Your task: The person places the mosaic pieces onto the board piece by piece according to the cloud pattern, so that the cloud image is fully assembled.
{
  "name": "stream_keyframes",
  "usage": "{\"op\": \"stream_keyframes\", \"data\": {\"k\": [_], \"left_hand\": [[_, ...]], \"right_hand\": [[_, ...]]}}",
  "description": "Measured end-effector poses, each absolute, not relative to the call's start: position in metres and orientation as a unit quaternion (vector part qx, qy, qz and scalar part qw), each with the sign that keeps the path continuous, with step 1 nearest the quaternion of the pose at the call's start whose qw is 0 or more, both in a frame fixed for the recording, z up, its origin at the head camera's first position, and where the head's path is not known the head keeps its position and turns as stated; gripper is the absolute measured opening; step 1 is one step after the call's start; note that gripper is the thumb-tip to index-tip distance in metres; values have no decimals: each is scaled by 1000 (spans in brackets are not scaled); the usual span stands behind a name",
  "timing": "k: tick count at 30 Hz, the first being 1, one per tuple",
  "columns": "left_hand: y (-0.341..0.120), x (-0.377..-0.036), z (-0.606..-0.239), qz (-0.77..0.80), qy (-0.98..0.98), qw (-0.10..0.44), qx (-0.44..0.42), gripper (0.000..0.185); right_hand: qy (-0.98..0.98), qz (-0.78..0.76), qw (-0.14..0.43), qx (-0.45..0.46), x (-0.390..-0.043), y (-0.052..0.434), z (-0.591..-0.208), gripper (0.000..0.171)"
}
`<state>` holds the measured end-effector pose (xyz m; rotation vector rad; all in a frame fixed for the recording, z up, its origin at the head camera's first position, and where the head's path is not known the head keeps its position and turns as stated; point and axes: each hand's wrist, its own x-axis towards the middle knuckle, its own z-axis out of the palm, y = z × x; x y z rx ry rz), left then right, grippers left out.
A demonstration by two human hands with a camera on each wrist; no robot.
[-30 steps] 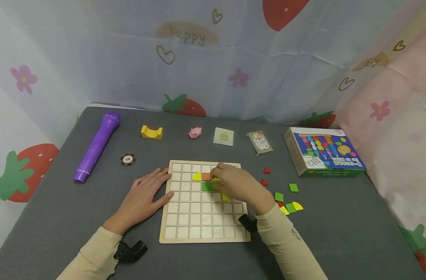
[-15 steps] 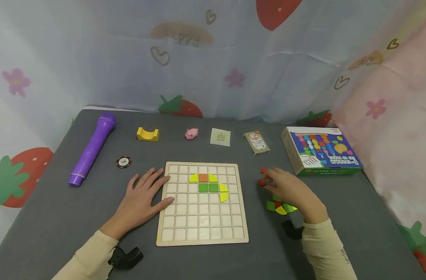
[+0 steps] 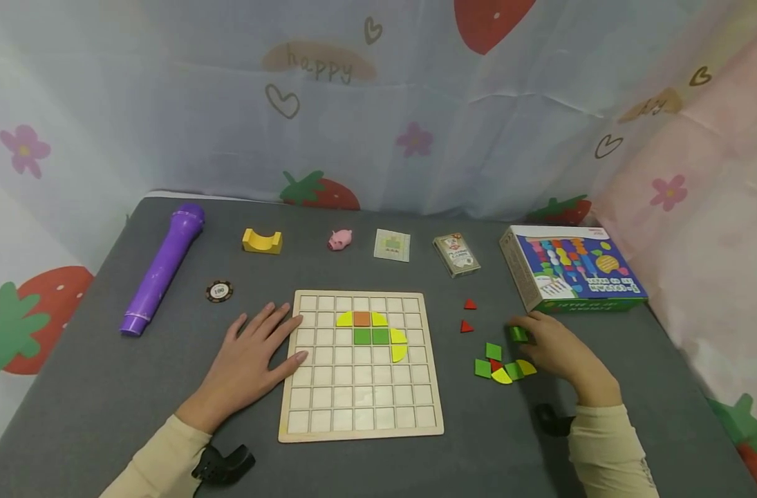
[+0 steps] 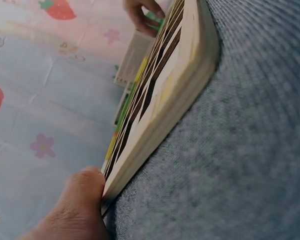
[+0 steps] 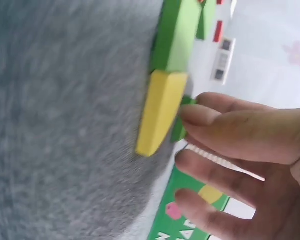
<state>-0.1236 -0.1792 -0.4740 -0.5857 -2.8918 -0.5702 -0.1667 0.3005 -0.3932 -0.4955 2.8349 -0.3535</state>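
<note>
Head view, from my left: a purple microphone (image 3: 163, 270) lies on the grey table (image 3: 61, 443), then a black chip (image 3: 219, 291) marked 100. My left hand (image 3: 244, 366) lies with its fingers straight and a little spread, thumb and a fingertip touching the left edge of the gridded board (image 3: 361, 436); a yellow notched block (image 3: 263, 242) sits beyond. On the board, an orange square (image 3: 361, 319) sits between two yellow quarter-rounds (image 3: 343, 319); two green squares (image 3: 362, 337) lie in the next row, with two more quarter-rounds at their right. Past the far edge are a pink pig (image 3: 339, 240), a printed card (image 3: 391, 245) and a pack of playing cards (image 3: 456, 254). Right of the board lie two red triangles (image 3: 471, 304) and a loose cluster of pieces (image 3: 513, 371). Just beyond it, my right hand (image 3: 561, 349) pinches a green tile (image 3: 518, 335) between thumb and index finger; whether it's off the table I can't tell. Near that hand lies a colourful box (image 3: 577, 266).
</note>
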Motion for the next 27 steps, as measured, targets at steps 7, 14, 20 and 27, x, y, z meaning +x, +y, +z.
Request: {"op": "stream_keyframes", "data": {"k": [7,14,20,27], "left_hand": [[-179,-123,-474,-179,-964,67,-187,65],[-178,-123,-477,-189,-963,63,-182,67],[-179,-124,-477,-191,-962,71,-182,66],[-181,-125,-476,-192,-962,75,-181,66]], "right_hand": [[969,-137,113,-169,-170,307,-399,33],[970,-134,114,-170,-170,306,-400,28],[971,-134,108,-165,-170,301,-397,25],[966,-144,106,-189,-169,267,-382,22]]}}
